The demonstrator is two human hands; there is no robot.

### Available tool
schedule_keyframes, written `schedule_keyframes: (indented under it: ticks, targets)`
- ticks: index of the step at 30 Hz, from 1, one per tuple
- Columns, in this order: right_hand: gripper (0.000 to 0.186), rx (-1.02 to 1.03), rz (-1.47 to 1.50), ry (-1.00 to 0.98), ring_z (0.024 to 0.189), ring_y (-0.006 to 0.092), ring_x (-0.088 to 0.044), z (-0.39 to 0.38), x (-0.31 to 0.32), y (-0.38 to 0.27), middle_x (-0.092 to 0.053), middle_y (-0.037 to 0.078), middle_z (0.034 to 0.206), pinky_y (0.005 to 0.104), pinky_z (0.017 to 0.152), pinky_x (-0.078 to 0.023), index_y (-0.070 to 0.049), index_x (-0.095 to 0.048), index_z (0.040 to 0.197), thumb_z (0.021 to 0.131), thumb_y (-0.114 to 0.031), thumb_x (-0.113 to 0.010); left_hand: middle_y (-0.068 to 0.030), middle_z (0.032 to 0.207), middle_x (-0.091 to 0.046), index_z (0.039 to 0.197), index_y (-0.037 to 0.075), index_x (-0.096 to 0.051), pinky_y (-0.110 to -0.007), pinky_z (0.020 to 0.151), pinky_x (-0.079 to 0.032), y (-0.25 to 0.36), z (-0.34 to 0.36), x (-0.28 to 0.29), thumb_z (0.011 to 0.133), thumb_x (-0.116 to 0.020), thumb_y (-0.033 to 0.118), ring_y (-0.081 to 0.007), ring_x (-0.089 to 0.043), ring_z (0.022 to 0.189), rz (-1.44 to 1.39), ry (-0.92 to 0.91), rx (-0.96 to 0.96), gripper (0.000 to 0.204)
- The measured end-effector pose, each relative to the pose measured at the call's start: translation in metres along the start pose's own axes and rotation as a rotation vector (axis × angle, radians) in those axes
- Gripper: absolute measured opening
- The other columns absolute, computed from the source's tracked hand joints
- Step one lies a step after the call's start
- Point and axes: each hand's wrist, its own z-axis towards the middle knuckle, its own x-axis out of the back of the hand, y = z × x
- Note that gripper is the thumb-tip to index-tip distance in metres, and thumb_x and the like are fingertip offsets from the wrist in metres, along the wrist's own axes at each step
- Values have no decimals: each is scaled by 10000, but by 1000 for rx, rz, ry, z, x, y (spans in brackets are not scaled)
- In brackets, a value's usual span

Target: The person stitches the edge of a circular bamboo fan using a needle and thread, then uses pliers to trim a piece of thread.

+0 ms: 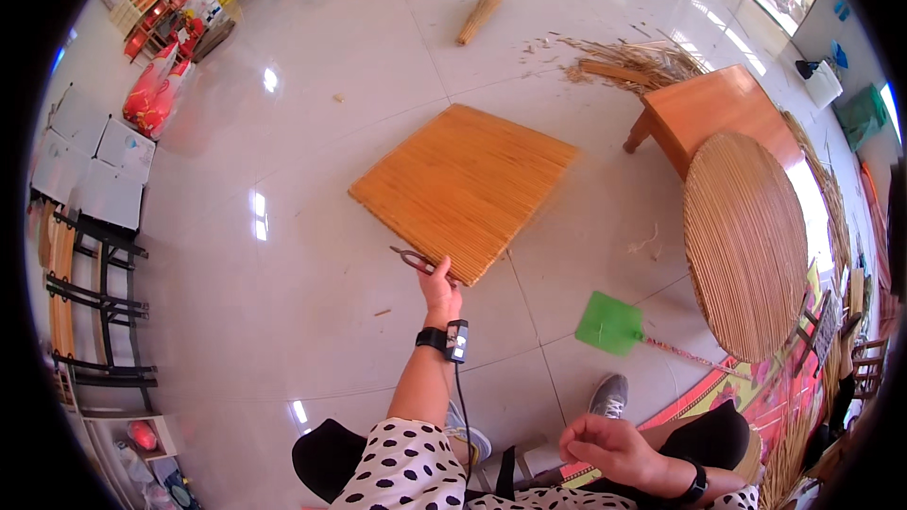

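Observation:
My left hand reaches forward and is closed on the near corner of a square straw panel, which is held out over the tiled floor. The same hand also grips a small dark hand tool with two arms, like scissors or pliers; its kind is hard to make out. Close to my body, my right hand has its fingers curled in, and anything between them is hidden. An oval straw panel leans against a wooden table on the right.
A green fly swatter lies on the floor near my shoe. Loose straw is heaped beyond the table, and a straw bundle lies farther off. Dark metal frames and white boxes line the left side.

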Motion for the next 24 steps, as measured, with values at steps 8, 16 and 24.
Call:
schedule_keyframes:
  ticks: [8, 16, 24]
  targets:
    - [101, -67, 62, 114, 860, 104, -572, 12, 7, -3, -596, 59, 908, 233, 781, -474, 29, -541, 1023, 949, -23, -497, 24, 1050, -574, 1177, 191, -498, -409, 803, -463, -6, 87, -19, 909, -600, 151, -145, -556, 870, -44, -123, 90, 289]
    - [132, 14, 46, 103, 858, 57, -549, 20, 12, -4, -597, 28, 917, 202, 731, -462, 17, -541, 1062, 961, -57, -498, 17, 1472, -325, 1471, 227, -263, -515, 950, -354, 21, 86, -118, 966, -498, 358, -153, -409, 1243, 488, -478, 246, 572]
    - [134, 131, -4, 49, 781, 48, -526, 8, -5, -10, -599, 9, 839, 201, 684, -445, 14, -573, 1016, 947, -96, -544, -103, 1028, -629, 1342, 138, -388, -312, 640, -489, -11, 22, -7, 939, -525, 232, -173, -642, 816, 716, -265, 233, 436]
